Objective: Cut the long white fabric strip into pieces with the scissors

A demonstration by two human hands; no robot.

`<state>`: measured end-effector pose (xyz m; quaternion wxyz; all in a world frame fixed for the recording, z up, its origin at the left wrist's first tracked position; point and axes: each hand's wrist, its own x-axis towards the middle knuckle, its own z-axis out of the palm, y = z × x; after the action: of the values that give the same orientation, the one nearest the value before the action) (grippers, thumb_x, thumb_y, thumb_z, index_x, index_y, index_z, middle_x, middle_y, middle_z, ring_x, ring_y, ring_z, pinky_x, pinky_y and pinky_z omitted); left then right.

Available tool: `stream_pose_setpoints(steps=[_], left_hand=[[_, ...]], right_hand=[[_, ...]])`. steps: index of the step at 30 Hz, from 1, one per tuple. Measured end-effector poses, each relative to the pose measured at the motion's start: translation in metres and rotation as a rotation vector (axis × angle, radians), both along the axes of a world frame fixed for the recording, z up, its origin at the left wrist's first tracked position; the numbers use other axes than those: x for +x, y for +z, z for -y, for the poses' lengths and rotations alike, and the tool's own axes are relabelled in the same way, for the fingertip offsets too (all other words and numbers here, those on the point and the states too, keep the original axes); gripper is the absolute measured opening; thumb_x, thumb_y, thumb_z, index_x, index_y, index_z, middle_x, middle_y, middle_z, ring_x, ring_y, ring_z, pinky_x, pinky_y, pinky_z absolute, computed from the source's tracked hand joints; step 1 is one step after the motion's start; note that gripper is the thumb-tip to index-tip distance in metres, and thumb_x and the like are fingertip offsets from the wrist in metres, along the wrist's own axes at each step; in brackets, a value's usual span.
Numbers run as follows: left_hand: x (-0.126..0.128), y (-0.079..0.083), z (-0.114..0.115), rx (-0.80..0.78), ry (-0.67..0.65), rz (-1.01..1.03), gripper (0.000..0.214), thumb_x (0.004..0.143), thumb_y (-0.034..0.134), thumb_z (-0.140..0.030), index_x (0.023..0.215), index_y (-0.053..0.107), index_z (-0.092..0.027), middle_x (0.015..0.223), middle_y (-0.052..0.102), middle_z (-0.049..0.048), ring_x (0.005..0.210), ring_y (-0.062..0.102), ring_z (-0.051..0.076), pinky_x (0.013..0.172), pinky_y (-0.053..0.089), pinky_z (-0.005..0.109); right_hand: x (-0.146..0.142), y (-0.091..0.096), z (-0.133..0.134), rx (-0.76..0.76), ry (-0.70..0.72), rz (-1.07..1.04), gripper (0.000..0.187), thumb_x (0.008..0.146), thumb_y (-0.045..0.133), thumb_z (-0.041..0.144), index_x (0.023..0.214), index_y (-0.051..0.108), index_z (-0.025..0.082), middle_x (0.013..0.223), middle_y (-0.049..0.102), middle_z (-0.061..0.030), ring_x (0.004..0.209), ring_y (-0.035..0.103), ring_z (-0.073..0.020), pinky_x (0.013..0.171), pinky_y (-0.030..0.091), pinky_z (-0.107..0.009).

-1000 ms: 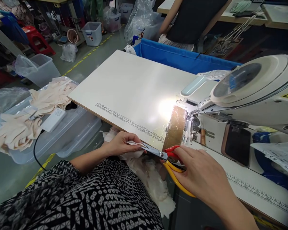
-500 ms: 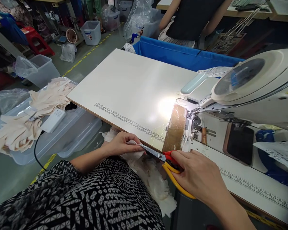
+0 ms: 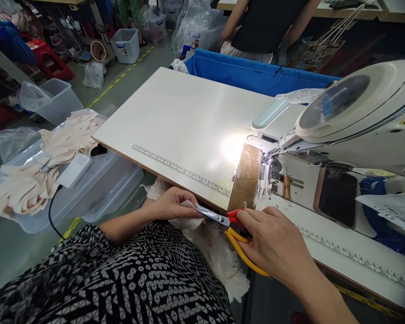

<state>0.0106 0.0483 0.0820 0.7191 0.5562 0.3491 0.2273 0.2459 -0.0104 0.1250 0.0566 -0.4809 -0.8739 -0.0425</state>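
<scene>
My right hand (image 3: 276,245) grips red-and-yellow scissors (image 3: 234,229) just below the front edge of the white sewing table (image 3: 189,117). The steel blades point left into a small white fabric piece (image 3: 191,215), which my left hand (image 3: 172,204) pinches at the table edge. More white fabric (image 3: 222,263) is heaped on my lap under both hands.
A white sewing machine (image 3: 351,126) stands at the right, its needle area beside a brown tape patch (image 3: 248,173). At the left, clear lidded bins (image 3: 97,184) carry beige fabric pieces (image 3: 43,166) and a white charger (image 3: 74,170). A blue cloth bin (image 3: 256,76) and another person (image 3: 266,27) are beyond the table.
The scissors and my right hand have shifted slightly left toward the fabric piece. My left hand keeps its pinch on the piece in the same spot.
</scene>
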Motion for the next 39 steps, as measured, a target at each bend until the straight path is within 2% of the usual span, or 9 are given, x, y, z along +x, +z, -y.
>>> stream_pose_setpoints(steps=[5,12,19,24,26,28,31,35,39], left_hand=[[0.0,0.0,0.0,-0.042,-0.024,-0.021,0.022,0.067,0.075,-0.032,0.068,0.065,-0.012,0.069,0.068,0.0046,0.064,0.059,0.01,0.058,0.045,0.021],[0.001,-0.003,-0.002,-0.102,-0.039,-0.043,0.019,0.064,0.076,-0.028,0.067,0.066,-0.013,0.066,0.066,0.002,0.06,0.056,0.007,0.058,0.044,0.019],[0.004,0.0,0.0,-0.121,-0.064,-0.075,0.019,0.065,0.075,-0.029,0.068,0.064,-0.013,0.072,0.068,0.003,0.067,0.059,0.009,0.061,0.045,0.021],[0.004,0.0,0.001,-0.145,-0.053,-0.09,0.023,0.067,0.075,-0.031,0.066,0.062,-0.013,0.07,0.069,0.0035,0.062,0.06,0.01,0.055,0.044,0.02],[0.003,-0.001,0.001,-0.156,-0.049,-0.084,0.022,0.067,0.075,-0.03,0.067,0.062,-0.013,0.071,0.07,0.0042,0.062,0.061,0.01,0.055,0.045,0.021],[0.003,-0.002,0.001,-0.146,-0.041,-0.07,0.021,0.069,0.075,-0.03,0.069,0.063,-0.013,0.073,0.071,0.005,0.064,0.063,0.011,0.057,0.047,0.022],[0.001,-0.002,0.002,-0.022,-0.016,-0.024,0.019,0.072,0.073,-0.03,0.073,0.066,-0.013,0.078,0.072,0.0066,0.071,0.066,0.012,0.066,0.051,0.024],[-0.001,-0.003,0.007,0.246,0.013,-0.005,0.017,0.078,0.07,-0.03,0.079,0.067,-0.013,0.085,0.074,0.0084,0.081,0.068,0.015,0.074,0.053,0.026],[-0.003,-0.005,0.012,0.402,0.04,-0.044,0.019,0.081,0.066,-0.032,0.08,0.067,-0.013,0.085,0.073,0.01,0.078,0.067,0.015,0.071,0.053,0.026]], right_hand=[[0.006,-0.003,0.004,0.021,0.014,-0.03,0.03,0.088,0.042,0.033,0.061,0.045,0.022,0.051,0.051,0.0007,0.047,0.037,-0.0153,0.057,0.023,-0.03],[0.006,-0.004,0.007,-0.094,0.001,-0.063,0.017,0.084,0.045,0.033,0.072,0.049,0.021,0.059,0.053,0.0024,0.051,0.043,-0.0157,0.061,0.025,-0.029],[-0.002,-0.008,0.0,-0.05,0.0,-0.067,0.019,0.086,0.044,0.032,0.072,0.051,0.021,0.059,0.052,0.0014,0.052,0.04,-0.0161,0.063,0.027,-0.03],[0.002,-0.019,0.004,-0.033,0.012,-0.096,0.024,0.087,0.045,0.031,0.066,0.049,0.021,0.055,0.053,0.0003,0.05,0.04,-0.0155,0.062,0.03,-0.03],[0.002,-0.022,0.007,-0.124,-0.04,-0.146,0.029,0.086,0.048,0.038,0.062,0.045,0.022,0.054,0.053,0.0004,0.051,0.042,-0.0155,0.057,0.03,-0.029],[0.001,-0.022,0.008,-0.301,-0.134,-0.234,0.037,0.084,0.051,0.048,0.059,0.04,0.022,0.051,0.051,0.0015,0.05,0.044,-0.0149,0.05,0.029,-0.026],[0.003,-0.018,-0.003,-0.492,-0.361,-0.337,0.045,0.081,0.049,0.06,0.059,0.038,0.022,0.049,0.049,0.0023,0.046,0.045,-0.0138,0.044,0.028,-0.023],[0.011,-0.015,-0.048,-0.396,-0.707,-0.162,0.046,0.073,0.052,0.065,0.058,0.041,0.024,0.051,0.05,-0.0005,0.042,0.041,-0.0153,0.041,0.025,-0.025],[0.012,-0.014,-0.094,-0.229,-0.692,-0.163,0.032,0.076,0.054,0.052,0.064,0.048,0.023,0.061,0.055,-0.0045,0.05,0.047,-0.018,0.045,0.028,-0.027]])
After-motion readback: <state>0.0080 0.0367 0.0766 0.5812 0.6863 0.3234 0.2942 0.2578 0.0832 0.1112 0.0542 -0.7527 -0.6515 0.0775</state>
